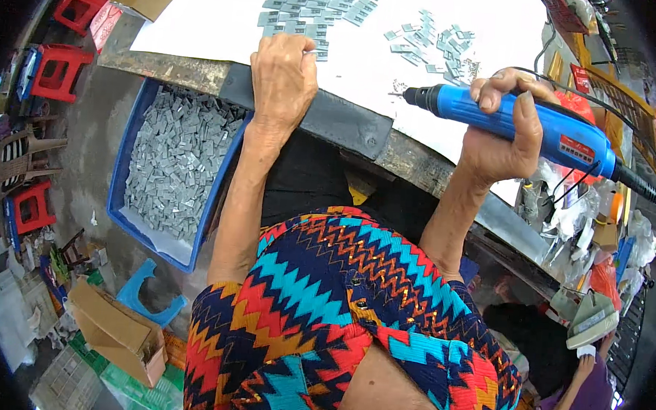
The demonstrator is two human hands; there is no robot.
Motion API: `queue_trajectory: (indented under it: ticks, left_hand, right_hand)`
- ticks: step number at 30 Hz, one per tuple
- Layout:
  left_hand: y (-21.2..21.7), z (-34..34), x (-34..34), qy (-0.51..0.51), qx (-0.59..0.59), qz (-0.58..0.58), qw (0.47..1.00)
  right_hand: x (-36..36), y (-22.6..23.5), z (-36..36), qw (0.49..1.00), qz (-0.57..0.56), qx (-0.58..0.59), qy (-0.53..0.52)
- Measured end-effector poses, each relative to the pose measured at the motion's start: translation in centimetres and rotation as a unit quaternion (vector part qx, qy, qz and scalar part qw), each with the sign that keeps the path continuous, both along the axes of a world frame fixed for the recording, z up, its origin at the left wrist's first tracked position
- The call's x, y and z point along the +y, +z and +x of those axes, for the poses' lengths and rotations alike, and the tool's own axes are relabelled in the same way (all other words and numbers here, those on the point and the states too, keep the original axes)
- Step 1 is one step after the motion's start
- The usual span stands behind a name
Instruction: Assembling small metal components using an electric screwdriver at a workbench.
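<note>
A white-topped counter (227, 18) fills the upper middle of the frame, its near edge worn and dark, with a grey metal strip along it. Small grey flat pieces (318, 5) lie on it in a tidy patch at the top centre, and a looser scatter of them (435, 42) sits to the right of that. Below the counter, at the left of the frame, bare concrete floor (96, 131) shows, with red plastic stools (62, 68) along the far left edge and open cardboard boxes (121, 331) at the lower left.

A blue plastic crate (124, 155) stands on the floor under the counter's left part, filled most of the way with the same small grey pieces, heaped loosely. At the right edge of the frame clutter of bags and wires crowds the counter's end.

The left hand (283, 78) is curled shut, knuckles up, resting on the counter's near edge just below the tidy patch; whether it pinches a piece cannot be told. The right hand (502, 125) is wrapped tight round a blue handheld power tool (528, 123), held level over the counter at the upper right, its dark tip pointing left toward the scattered pieces and its black cord trailing off right. Both forearms rise from a bright zigzag-patterned garment (322, 302) at the bottom centre.
</note>
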State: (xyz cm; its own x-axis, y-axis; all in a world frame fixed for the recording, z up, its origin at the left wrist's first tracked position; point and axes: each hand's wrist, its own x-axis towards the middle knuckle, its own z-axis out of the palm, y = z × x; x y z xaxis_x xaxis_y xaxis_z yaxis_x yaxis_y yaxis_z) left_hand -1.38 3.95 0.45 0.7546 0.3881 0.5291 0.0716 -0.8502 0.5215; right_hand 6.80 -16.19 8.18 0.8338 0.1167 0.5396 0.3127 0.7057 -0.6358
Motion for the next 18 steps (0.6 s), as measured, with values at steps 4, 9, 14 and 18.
queue_trajectory:
  ticks: [4, 9, 14, 18]
  left_hand:
    - [0.0, 0.2, -0.4, 0.025, 0.065, 0.06, 0.996]
    - [-0.1, 0.2, -0.3, 0.013, 0.071, 0.066, 0.995]
    - [-0.3, 0.3, -0.3, 0.014, 0.076, 0.083, 0.994]
    - [0.0, 0.2, -0.3, 0.0, 0.081, 0.084, 0.993]
  right_hand:
    - [-0.4, -0.1, 0.1, 1.0, 0.004, 0.004, -0.005]
    - [-0.8, -0.2, 0.0, 1.0, 0.004, 0.01, -0.009]
    - [-1.1, -0.3, -0.2, 1.0, -0.023, 0.003, 0.0]
    - [-1.2, -0.2, -0.4, 1.0, -0.024, 0.005, -0.002]
